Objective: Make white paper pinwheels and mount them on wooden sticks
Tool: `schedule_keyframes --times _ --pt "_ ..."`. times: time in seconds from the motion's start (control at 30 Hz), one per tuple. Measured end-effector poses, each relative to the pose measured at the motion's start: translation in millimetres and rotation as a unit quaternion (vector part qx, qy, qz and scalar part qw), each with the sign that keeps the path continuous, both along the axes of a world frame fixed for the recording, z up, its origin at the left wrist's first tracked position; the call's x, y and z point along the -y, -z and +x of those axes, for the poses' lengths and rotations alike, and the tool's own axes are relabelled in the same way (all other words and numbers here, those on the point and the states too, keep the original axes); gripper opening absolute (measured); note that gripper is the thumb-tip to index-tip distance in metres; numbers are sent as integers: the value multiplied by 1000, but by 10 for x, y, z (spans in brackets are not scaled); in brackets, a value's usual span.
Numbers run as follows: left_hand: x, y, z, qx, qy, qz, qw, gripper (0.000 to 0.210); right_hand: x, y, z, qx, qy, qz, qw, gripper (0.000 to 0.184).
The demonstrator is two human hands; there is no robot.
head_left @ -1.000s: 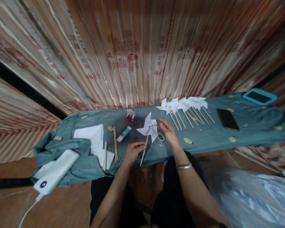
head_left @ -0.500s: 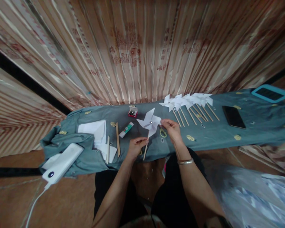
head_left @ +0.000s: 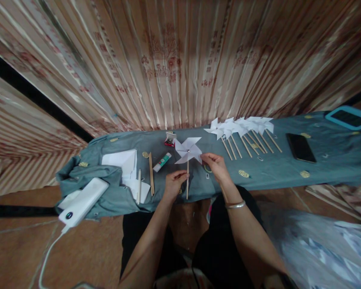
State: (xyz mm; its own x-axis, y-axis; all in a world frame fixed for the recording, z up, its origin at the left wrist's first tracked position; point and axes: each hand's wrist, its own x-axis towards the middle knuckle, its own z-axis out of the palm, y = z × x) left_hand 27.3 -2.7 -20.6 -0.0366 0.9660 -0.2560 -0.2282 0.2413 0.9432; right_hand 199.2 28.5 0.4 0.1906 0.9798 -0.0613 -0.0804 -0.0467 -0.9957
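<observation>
A white paper pinwheel [head_left: 189,151] on a thin wooden stick [head_left: 187,185] is held up in front of me, with a small dark-centred pin in its middle. My left hand [head_left: 175,184] pinches the stick below the blades. With closed fingertips, my right hand [head_left: 215,164] is at the tip of the right blade and appears to pinch it. Partly behind that hand lie the yellow-green handles of scissors [head_left: 208,168]. A glue stick [head_left: 162,162] and a small open red-and-white box of pins [head_left: 170,139] rest beyond my left hand.
Several finished pinwheels [head_left: 228,127] overlap at the back right. A dark phone [head_left: 301,147] and a blue-framed device [head_left: 350,118] lie farther right. On the left are loose sticks [head_left: 151,173], a white pencil-like stick [head_left: 139,186], white paper [head_left: 120,159] and a cabled white power bank [head_left: 84,200].
The pinwheel's blades have turned and its stick has become more upright. My right fingers have shifted slightly down and left along with a blade tip. The whole view has moved slightly.
</observation>
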Motion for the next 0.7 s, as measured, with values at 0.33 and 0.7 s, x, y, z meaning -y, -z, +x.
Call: schedule_keyframes --times 0.33,0.7 --pt "-4 1 5 14 -11 3 1000 24 40 -13 -111 -31 -77 -4 997 35" --pt "-14 29 10 22 -10 3 1000 27 53 57 -191 -6 -135 -6 991 33"
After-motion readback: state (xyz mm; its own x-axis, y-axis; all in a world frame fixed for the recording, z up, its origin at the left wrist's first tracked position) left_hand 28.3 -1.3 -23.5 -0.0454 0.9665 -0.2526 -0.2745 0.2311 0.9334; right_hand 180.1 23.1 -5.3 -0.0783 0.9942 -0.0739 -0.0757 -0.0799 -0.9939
